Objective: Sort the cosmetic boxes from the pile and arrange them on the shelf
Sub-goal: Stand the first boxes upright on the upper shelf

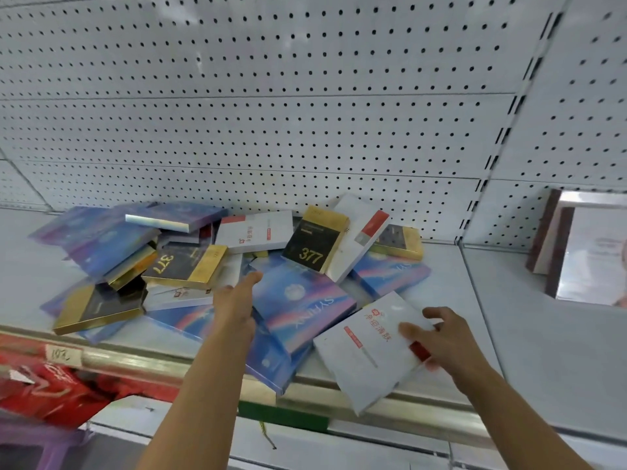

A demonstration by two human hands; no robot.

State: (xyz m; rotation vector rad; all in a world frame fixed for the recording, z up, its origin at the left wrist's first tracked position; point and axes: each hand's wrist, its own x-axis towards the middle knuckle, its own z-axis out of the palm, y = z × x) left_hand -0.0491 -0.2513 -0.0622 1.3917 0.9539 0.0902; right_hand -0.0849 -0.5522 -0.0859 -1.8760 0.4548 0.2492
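A loose pile of flat cosmetic boxes lies on the white shelf (529, 337): blue ones, black-and-gold "377" ones (310, 242) and white ones with red marks. My right hand (437, 337) grips the right edge of a white box with red print (364, 347) that hangs over the shelf's front edge, thumb on top. My left hand (237, 300) reaches into the middle of the pile with straight fingers, just above a blue SYRINX box (305, 300); it holds nothing.
A white pegboard wall (305, 113) backs the shelf. Large white-and-brown boxes (576, 252) stand at the right end. A metal price rail (169, 361) runs along the front edge, with red packages (51, 388) on the level below at left.
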